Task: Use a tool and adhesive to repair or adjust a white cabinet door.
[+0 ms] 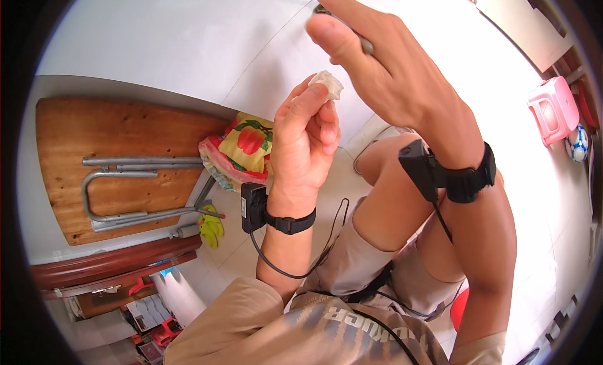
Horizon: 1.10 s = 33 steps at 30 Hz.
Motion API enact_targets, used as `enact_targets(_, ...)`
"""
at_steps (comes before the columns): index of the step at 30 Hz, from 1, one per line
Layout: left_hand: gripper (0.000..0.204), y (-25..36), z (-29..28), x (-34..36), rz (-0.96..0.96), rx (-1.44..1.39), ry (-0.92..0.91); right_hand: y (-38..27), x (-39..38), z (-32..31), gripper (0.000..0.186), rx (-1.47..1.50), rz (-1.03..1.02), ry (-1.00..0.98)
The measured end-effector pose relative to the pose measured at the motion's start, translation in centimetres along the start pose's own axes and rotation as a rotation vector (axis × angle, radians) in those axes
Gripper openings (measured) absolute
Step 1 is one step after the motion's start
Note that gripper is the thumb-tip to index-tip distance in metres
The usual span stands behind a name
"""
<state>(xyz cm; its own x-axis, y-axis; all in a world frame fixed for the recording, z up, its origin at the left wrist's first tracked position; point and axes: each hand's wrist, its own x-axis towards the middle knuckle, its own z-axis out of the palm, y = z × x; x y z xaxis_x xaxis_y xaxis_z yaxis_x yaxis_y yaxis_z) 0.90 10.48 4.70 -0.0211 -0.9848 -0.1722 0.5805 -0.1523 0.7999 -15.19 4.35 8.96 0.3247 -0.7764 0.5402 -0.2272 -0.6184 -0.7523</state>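
Note:
My left hand (306,123) is closed in a pinch, held up in front of me. Between its thumb and fingertips sits a small off-white crumpled lump (328,84), soft-looking, perhaps wadded tissue; its kind is not clear. Higher and to the right, my right hand (383,67) is raised near the pale wall. A slim grey object (367,46) shows between its thumb and fingers, with a darker end past the thumb. Most of that object is hidden by the hand, so its kind cannot be made out. The two hands are apart.
A folded wooden table with grey metal legs (119,158) leans at the left. Beside it lie a colourful bag (248,145) and yellow-green slippers (211,227). At the right are a pink stool (554,111) and a blue-white ball (576,143). Cables hang from my wrist straps.

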Motion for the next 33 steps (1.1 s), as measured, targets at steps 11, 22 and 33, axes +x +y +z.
enact_targets(11, 0.023, 0.6, -0.4, -0.2, -0.081, -0.831, -0.612, 1.9, -0.1, 1.5, 0.045, -0.072, -0.129, 0.221)
enact_targets(22, 0.015, 2.3, 0.5, -0.5, -0.083, -1.034, -0.807, 1.7, 0.2, 2.3, 0.030, 0.031, -0.198, 0.500)
enact_targets(33, 0.015, 1.3, -1.6, 0.1, 0.017, -0.737, -0.322, 2.4, 0.0, 1.7, 0.038, -0.111, -0.043, 0.376)
